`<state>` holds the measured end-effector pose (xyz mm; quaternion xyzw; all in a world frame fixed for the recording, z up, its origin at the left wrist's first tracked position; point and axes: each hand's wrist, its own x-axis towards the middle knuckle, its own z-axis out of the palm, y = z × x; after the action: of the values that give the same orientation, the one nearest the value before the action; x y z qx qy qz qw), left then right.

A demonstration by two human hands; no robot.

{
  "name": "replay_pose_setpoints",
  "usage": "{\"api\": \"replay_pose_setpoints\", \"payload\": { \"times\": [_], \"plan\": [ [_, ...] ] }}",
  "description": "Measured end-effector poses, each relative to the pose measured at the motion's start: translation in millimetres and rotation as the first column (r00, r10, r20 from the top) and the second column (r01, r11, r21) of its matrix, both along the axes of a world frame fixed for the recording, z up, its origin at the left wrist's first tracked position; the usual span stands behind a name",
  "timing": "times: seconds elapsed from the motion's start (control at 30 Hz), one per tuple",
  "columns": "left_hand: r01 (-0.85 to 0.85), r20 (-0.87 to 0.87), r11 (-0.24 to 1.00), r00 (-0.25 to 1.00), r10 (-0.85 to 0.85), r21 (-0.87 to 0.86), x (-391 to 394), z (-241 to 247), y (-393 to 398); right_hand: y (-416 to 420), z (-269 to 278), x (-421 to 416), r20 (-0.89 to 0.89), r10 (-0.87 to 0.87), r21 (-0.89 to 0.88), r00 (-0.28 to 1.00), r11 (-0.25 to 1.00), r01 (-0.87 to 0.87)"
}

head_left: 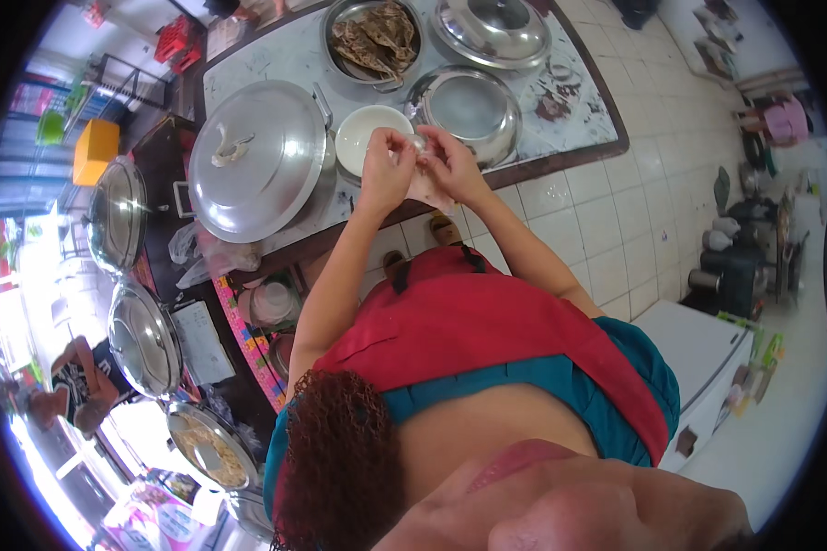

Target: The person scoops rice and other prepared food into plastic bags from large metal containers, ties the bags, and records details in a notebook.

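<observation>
My left hand (384,172) and my right hand (453,162) are close together above the table's near edge. Their fingertips pinch a small, thin, translucent plastic bag (429,191), whose lower part hangs down between them. What the bag holds, if anything, I cannot tell. Just behind my left hand is a white bowl (360,131), partly covered by the fingers. A shiny steel lid or basin (503,113) lies behind my right hand. To the left of the bowl stands a large aluminium pot covered by its lid (269,179).
A metal pan (327,43) of cooked whole fish (375,41) and a domed steel lid (479,52) are farther back on the table (276,58). Several covered chafing dishes (118,213) line the left counter, near another person (86,386). A white chest freezer (689,351) stands right.
</observation>
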<state>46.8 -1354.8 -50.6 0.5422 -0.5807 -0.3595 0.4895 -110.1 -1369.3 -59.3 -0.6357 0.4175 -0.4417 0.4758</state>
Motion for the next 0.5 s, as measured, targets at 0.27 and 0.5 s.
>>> {"api": "replay_pose_setpoints", "payload": {
  "times": [0.27,0.5],
  "plan": [
    [-0.244,-0.233,0.97,0.944,0.233,-0.017,-13,17,0,-60,-2,6,-0.198,0.192,-0.438,0.961,0.86,-0.262],
    [-0.396,-0.191,0.917,0.905,0.381,-0.045,-30,24,-1,-80,-12,5,-0.265,0.294,-0.368,0.918,0.849,-0.378]
  ]
}}
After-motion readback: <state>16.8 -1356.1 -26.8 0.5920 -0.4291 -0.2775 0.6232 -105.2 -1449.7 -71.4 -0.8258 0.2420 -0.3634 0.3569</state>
